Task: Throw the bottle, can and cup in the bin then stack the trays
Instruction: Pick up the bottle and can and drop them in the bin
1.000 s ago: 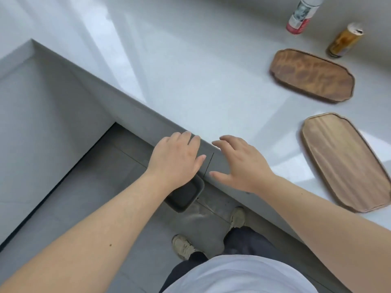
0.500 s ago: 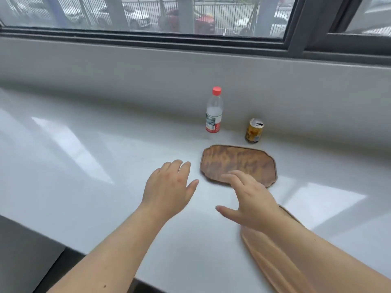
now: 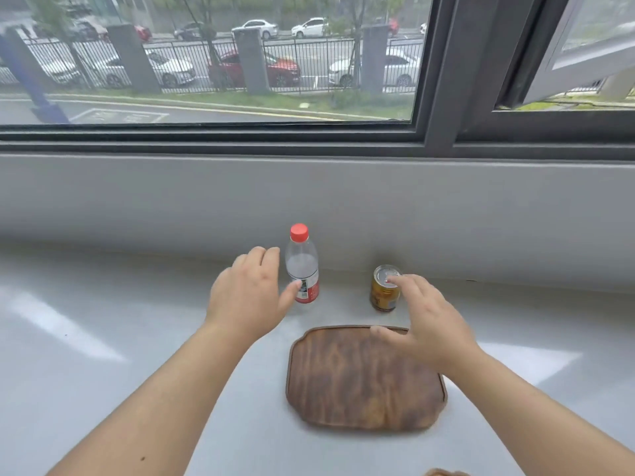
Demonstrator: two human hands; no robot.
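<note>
Trays: one dark wooden tray lies flat on the bench nearest the person, long side running left to right; a sliver of a second tray shows at the bottom edge — neither stacked yet.
Right hand: hovers over the tray's far edge, fingers spread and reaching to the can's top, gripping nothing yet.
Left hand: open, cupped beside the bottle, thumb at its label — not closed round it.
Can: upright just past the tray, long axis vertical, top facing up.
Bottle: upright left of the can, red cap up, near the wall below the window.
Reading: both hands shaped to take one item each, likely for a single trip.
Cup, bin: not in view.
</note>
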